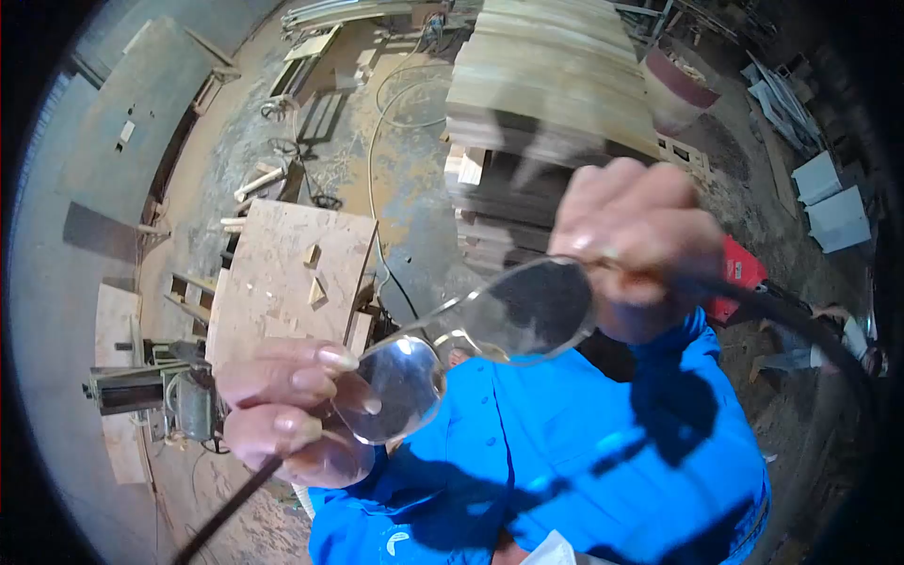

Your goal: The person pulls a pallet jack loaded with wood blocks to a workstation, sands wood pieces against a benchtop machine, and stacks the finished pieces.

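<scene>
The glasses [490, 330] are slightly below the centre of the frame, slanting from lower left to upper right, in front of the blue jacket [556, 405]. Both hands grasp them: the left hand [297, 410], left of centre, pinches the outer end, with a fingertip showing at or behind the near lens, while the right hand [640, 245], right of centre and blurred, curls its fingers at the opposite outer corner. To handle them well, I would keep the grip on the rim ends and arms, keep fingertips off the lenses, and move both hands evenly so that the bridge is not twisted. The frame is thin and pale, the lenses clear; the left lens [400, 386] catches a bright glint, and the other shows a dark patch, perhaps shadow seen through it. Dark arms trail toward the lower left and the right edge; whether the lenses carry dust I cannot tell.
</scene>
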Tool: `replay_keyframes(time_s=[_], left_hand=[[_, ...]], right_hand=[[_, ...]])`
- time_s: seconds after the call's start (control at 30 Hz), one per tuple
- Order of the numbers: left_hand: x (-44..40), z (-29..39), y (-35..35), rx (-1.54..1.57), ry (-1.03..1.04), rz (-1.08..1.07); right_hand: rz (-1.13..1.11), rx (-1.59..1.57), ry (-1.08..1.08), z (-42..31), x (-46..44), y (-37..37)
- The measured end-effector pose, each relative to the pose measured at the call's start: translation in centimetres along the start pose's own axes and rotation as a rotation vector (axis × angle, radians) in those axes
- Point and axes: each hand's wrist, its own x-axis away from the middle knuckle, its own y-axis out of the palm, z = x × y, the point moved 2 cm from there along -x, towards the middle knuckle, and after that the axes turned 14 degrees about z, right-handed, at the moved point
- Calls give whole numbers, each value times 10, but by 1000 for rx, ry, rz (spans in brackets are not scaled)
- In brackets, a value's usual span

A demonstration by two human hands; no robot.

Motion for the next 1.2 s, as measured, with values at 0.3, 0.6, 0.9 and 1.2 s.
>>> replay_keyframes(time_s=[0.3,0.6,0.9,1.2], left_hand=[[-16,11,0,290,-150,-64],[-40,11,1,509,-221,10],[-71,-13,47,861,-284,-318],[12,-255,140,-374,-482,-179]], right_hand=[[62,-60,13,-15,-3,7],[-162,195,575,-66,-43,-36],[-268,87,382,-45,-68,-87],[634,914,512,90,71,-324]])
